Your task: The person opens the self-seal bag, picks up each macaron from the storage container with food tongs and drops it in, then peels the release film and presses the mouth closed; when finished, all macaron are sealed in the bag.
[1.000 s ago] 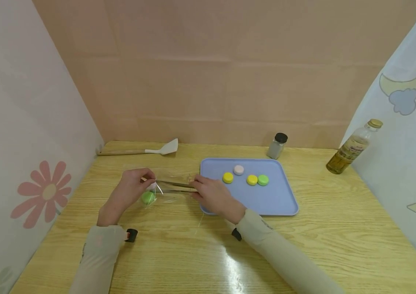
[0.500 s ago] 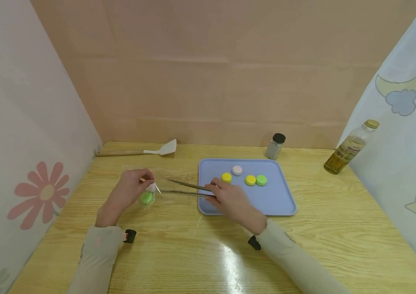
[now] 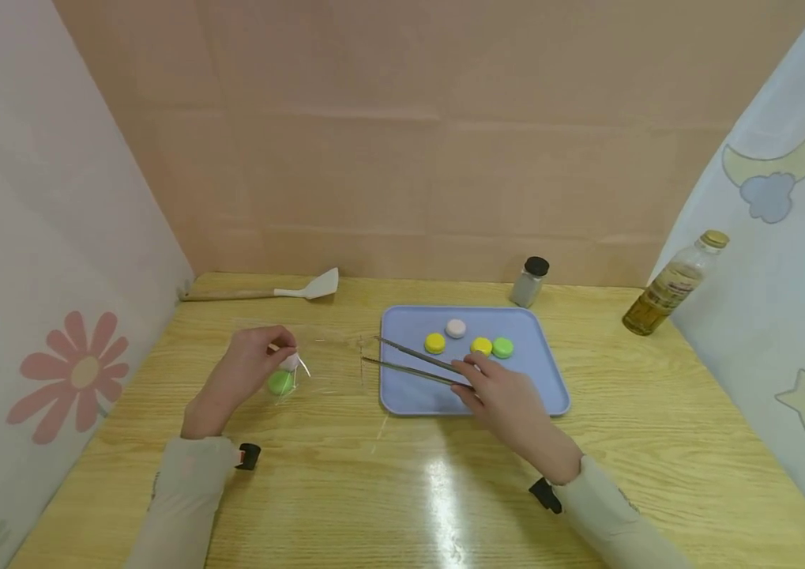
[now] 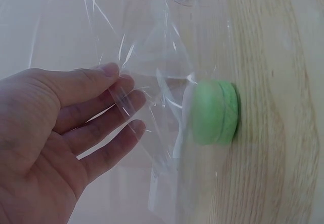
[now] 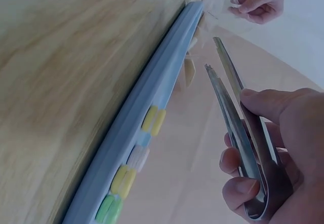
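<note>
While my left hand [image 3: 244,367] pinches the clear bag [image 3: 334,367], my right hand [image 3: 507,399] grips tongs [image 5: 230,115]: bagging, apparently; next pick likely needs the yellow macaron [image 3: 434,343], tips' [image 5: 209,71] three o'clock.

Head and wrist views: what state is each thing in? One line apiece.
Tongs: spread open, tips holding nothing, in the right hand.
Clear bag: pinched in the left hand, green macaron visible through it.
Blue tray: on the table, bearing four macarons.
Bottle: capped, partly filled.
Jar: black lid on.
Spatula: lying down.
</note>
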Demonstrator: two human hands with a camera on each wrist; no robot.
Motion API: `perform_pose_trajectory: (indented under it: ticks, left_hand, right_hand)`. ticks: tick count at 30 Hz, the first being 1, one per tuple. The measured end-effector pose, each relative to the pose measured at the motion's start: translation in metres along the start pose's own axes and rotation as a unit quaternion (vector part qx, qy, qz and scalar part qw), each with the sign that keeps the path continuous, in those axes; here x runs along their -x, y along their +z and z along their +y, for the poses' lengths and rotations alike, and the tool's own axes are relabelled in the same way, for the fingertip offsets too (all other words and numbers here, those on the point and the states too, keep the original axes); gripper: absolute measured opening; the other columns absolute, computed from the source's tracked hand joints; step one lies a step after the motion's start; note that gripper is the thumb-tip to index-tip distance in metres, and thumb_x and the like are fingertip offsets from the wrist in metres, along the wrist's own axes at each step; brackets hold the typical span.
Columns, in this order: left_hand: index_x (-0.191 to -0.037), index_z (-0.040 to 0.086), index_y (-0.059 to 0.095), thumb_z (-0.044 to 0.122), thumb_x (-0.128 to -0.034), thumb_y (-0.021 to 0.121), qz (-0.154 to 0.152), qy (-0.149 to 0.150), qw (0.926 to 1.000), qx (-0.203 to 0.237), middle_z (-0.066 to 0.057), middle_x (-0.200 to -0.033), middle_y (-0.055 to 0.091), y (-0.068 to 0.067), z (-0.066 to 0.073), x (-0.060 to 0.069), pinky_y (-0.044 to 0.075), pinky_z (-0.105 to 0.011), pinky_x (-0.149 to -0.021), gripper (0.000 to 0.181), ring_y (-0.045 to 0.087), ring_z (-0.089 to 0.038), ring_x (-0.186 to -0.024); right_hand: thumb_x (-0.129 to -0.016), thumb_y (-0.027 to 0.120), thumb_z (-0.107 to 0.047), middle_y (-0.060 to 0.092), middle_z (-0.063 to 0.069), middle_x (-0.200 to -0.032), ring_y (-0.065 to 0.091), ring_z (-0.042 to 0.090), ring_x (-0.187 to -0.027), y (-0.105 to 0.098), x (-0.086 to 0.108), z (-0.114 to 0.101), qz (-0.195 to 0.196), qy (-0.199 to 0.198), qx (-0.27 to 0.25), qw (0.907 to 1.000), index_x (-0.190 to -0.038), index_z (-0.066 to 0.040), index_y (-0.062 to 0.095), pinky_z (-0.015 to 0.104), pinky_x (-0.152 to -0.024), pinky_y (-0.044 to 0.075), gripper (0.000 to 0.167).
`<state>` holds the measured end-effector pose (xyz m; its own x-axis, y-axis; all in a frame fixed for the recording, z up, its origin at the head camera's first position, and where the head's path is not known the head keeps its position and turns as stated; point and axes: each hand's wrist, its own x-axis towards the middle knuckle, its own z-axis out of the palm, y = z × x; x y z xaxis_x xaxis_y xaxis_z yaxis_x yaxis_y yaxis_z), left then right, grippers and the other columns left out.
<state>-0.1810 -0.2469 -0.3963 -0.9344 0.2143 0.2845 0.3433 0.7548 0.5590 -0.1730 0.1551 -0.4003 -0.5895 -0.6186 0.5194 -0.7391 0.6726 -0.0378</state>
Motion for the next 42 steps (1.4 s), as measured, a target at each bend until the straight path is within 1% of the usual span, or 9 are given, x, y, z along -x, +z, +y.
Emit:
perform_pose_trajectory:
  ticks: [3, 6, 12, 14, 19, 21, 27, 39, 42]
  left_hand:
    - [-0.095, 0.003, 0.072, 0.006, -0.0962, 0.07, -0.004, -0.004, 1.0, 0.001, -0.007, -0.094, 0.073, -0.001, 0.001, 0.0, 0.057, -0.043, -0.073, 0.004, 0.068, -0.023, -0.081]
    - [-0.095, 0.002, 0.072, 0.005, -0.096, 0.07, -0.007, -0.007, 0.9999, 0.004, -0.007, -0.094, 0.073, -0.002, 0.002, 0.0, 0.057, -0.043, -0.074, 0.004, 0.068, -0.024, -0.082]
    - [-0.095, 0.002, 0.072, 0.005, -0.0958, 0.07, -0.006, -0.002, 1.0, 0.003, -0.008, -0.093, 0.073, -0.002, 0.003, -0.001, 0.057, -0.043, -0.073, 0.004, 0.069, -0.024, -0.081]
    - [-0.095, 0.002, 0.072, 0.006, -0.0962, 0.07, -0.004, 0.0, 1.0, 0.001, -0.007, -0.093, 0.073, -0.002, 0.002, -0.001, 0.057, -0.043, -0.072, 0.005, 0.069, -0.024, -0.081]
    - [-0.093, 0.002, 0.071, 0.007, -0.0966, 0.07, -0.002, -0.002, 1.0, 0.0, -0.007, -0.092, 0.073, -0.001, 0.0, 0.0, 0.058, -0.043, -0.072, 0.006, 0.069, -0.024, -0.081]
    - [-0.093, 0.003, 0.071, 0.006, -0.0964, 0.069, -0.002, -0.003, 1.0, 0.001, -0.008, -0.093, 0.073, -0.001, -0.001, 0.0, 0.057, -0.043, -0.073, 0.005, 0.069, -0.024, -0.081]
    - [-0.093, 0.004, 0.071, 0.007, -0.0967, 0.069, -0.003, -0.009, 1.0, 0.001, -0.008, -0.094, 0.073, -0.002, -0.002, 0.001, 0.057, -0.045, -0.074, 0.005, 0.07, -0.025, -0.083]
    - [-0.093, 0.005, 0.072, 0.006, -0.0964, 0.069, -0.006, -0.013, 0.9999, 0.005, -0.007, -0.094, 0.073, -0.002, -0.003, 0.001, 0.057, -0.044, -0.074, 0.004, 0.069, -0.024, -0.083]
    - [-0.093, 0.005, 0.072, 0.006, -0.0967, 0.069, -0.005, -0.009, 0.9999, 0.005, -0.007, -0.093, 0.073, -0.001, -0.002, 0.001, 0.057, -0.044, -0.075, 0.005, 0.068, -0.024, -0.083]
  right_hand:
    - [-0.085, 0.083, -0.017, 0.064, 0.003, -0.1, 0.058, 0.009, -0.065, -0.006, 0.009, 0.004, 0.019, -0.002, -0.003, 0.9998, -0.11, -0.005, 0.073, 0.024, -0.046, 0.045, 0.03]
    - [-0.098, 0.07, -0.031, 0.063, 0.003, -0.099, 0.058, 0.009, -0.065, -0.012, 0.018, 0.008, 0.02, 0.001, -0.008, 0.9998, -0.11, -0.005, 0.072, 0.023, -0.047, 0.045, 0.029]
    - [-0.107, 0.03, -0.053, 0.064, 0.004, -0.098, 0.06, 0.009, -0.064, -0.024, 0.038, 0.014, 0.023, 0.025, 0.009, 0.9994, -0.109, -0.004, 0.074, 0.025, -0.047, 0.046, 0.066]
    - [-0.107, 0.031, -0.053, 0.065, 0.004, -0.099, 0.059, 0.009, -0.062, -0.028, 0.045, 0.016, 0.021, 0.034, 0.017, 0.9991, -0.11, -0.005, 0.074, 0.023, -0.044, 0.043, 0.065]
    - [-0.101, 0.064, -0.035, 0.064, 0.004, -0.1, 0.054, 0.008, -0.056, -0.038, 0.061, 0.024, 0.012, 0.055, 0.036, 0.9978, -0.112, -0.005, 0.073, 0.02, -0.04, 0.035, 0.033]
    - [-0.1, 0.064, -0.035, 0.064, 0.004, -0.1, 0.053, 0.007, -0.056, -0.041, 0.067, 0.028, 0.015, 0.061, 0.045, 0.997, -0.111, -0.005, 0.074, 0.021, -0.04, 0.035, 0.033]
    - [-0.107, 0.028, -0.057, 0.062, 0.004, -0.096, 0.047, 0.003, -0.053, -0.046, 0.078, 0.035, 0.032, 0.065, 0.055, 0.9959, -0.108, -0.004, 0.074, 0.019, -0.038, 0.031, 0.07]
    - [-0.106, 0.026, -0.058, 0.062, 0.005, -0.096, 0.049, 0.006, -0.056, -0.034, 0.074, 0.041, 0.014, 0.073, 0.055, 0.9957, -0.107, -0.003, 0.074, 0.021, -0.04, 0.034, 0.072]
    - [-0.105, 0.053, -0.046, 0.063, 0.006, -0.097, 0.051, 0.008, -0.057, -0.03, 0.07, 0.042, 0.004, 0.073, 0.051, 0.996, -0.109, -0.003, 0.074, 0.021, -0.04, 0.035, 0.047]
